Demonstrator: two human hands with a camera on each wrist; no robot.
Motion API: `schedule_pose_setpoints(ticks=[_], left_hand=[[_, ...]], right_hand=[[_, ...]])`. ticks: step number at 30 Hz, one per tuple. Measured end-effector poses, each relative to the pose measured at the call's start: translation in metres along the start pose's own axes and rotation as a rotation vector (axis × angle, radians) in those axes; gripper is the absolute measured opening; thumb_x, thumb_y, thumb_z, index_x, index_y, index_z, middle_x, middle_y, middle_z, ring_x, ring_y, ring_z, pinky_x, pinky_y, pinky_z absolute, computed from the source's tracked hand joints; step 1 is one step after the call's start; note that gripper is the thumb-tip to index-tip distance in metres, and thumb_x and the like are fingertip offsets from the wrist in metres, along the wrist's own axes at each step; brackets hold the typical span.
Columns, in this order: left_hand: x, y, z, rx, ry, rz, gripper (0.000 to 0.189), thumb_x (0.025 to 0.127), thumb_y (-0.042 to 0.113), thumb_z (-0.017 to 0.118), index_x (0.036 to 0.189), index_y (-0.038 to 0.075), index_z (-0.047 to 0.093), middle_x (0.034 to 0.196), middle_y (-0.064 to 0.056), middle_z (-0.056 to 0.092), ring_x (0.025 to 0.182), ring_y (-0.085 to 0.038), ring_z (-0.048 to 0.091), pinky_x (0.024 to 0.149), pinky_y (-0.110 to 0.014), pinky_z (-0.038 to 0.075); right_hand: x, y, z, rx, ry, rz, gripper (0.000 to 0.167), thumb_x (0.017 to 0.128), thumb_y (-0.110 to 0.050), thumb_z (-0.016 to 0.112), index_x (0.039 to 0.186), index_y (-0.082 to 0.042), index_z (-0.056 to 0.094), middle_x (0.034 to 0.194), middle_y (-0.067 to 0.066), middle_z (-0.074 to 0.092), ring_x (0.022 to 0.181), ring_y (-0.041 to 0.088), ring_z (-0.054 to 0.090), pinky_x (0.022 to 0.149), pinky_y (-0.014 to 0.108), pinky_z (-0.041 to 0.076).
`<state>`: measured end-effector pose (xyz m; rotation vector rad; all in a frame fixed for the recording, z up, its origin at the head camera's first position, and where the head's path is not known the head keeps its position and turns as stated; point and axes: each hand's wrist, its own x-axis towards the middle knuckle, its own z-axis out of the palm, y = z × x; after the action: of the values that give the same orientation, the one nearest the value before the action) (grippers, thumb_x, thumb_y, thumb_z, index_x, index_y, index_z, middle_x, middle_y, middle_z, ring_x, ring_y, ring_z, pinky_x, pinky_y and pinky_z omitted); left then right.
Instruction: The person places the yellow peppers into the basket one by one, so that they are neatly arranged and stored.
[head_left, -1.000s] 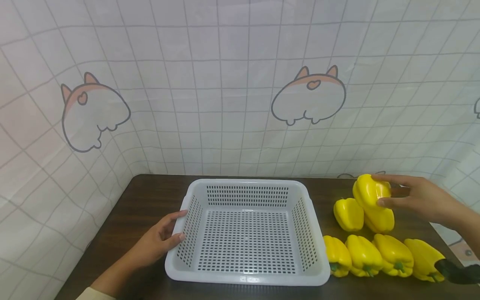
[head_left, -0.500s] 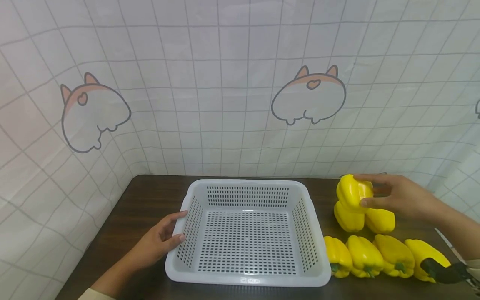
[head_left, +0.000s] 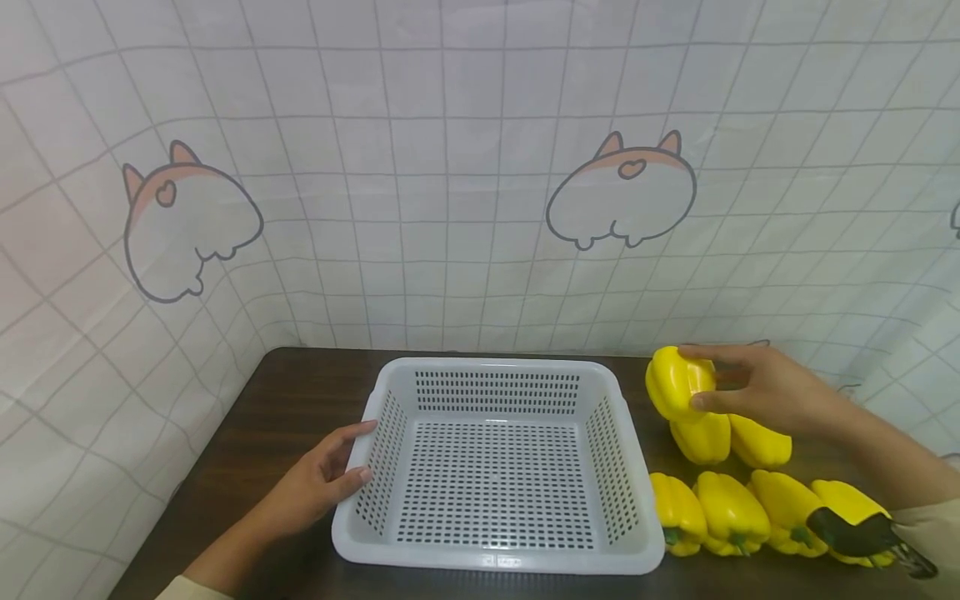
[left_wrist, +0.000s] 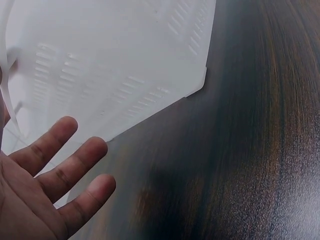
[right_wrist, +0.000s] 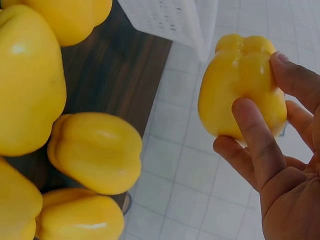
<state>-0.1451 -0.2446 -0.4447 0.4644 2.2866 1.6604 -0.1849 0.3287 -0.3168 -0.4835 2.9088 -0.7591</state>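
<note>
A yellow bell pepper (head_left: 675,383) is pinched between the thumb and fingers of my right hand (head_left: 765,392). It is held up at the back right and overlaps another bell pepper (head_left: 702,439) in the head view. From the right wrist view, the held bell pepper (right_wrist: 240,85) shows its lobed end upward. My left hand (head_left: 311,483) touches the left rim of a white perforated plastic basket (head_left: 495,560), thumb and a finger on the rim. In the left wrist view, three fingers (left_wrist: 72,165) extend, spread, outside the basket wall (left_wrist: 100,65).
Several yellow bell peppers (head_left: 731,510) lie in a row right of the basket, with another bell pepper (head_left: 761,442) behind them. The dark wooden table (head_left: 292,400) ends at a white grid-patterned curtain (head_left: 480,250). A dark strap-like thing (head_left: 851,533) hangs near the right wrist.
My right hand has moved left with the held bell pepper, closer to the basket's back right corner. The left hand and the basket have stayed about where they were.
</note>
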Motion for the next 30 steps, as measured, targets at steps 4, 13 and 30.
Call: schedule_pose_setpoints(ticks=[4,13,30], left_hand=[[0.001,0.000,0.000,0.010,0.004,-0.004,0.068,0.101,0.016,0.065,0.158,0.009,0.029,0.146,-0.037,0.043,0.111,-0.042,0.067,0.078,-0.043,0.063],[0.000,0.003,0.000,0.000,0.015,-0.018,0.068,0.100,0.016,0.065,0.158,0.008,0.029,0.146,-0.037,0.044,0.110,-0.040,0.068,0.078,-0.043,0.063],[0.000,0.004,0.002,0.024,0.028,-0.029,0.067,0.100,0.017,0.066,0.157,0.009,0.030,0.146,-0.036,0.043,0.110,-0.040,0.067,0.078,-0.042,0.063]], right_hand=[[0.003,-0.003,0.003,0.004,-0.004,-0.005,0.073,0.090,-0.053,0.074,0.152,-0.022,0.051,0.151,0.017,0.051,0.122,0.046,0.060,0.091,0.072,0.048],[0.008,-0.017,0.009,0.055,-0.023,-0.012,0.074,0.089,-0.054,0.074,0.152,-0.023,0.052,0.150,0.016,0.053,0.124,0.045,0.059,0.091,0.067,0.052],[0.025,-0.035,0.027,0.107,-0.041,-0.032,0.074,0.087,-0.049,0.079,0.150,-0.021,0.054,0.147,0.013,0.056,0.120,0.038,0.063,0.094,0.063,0.052]])
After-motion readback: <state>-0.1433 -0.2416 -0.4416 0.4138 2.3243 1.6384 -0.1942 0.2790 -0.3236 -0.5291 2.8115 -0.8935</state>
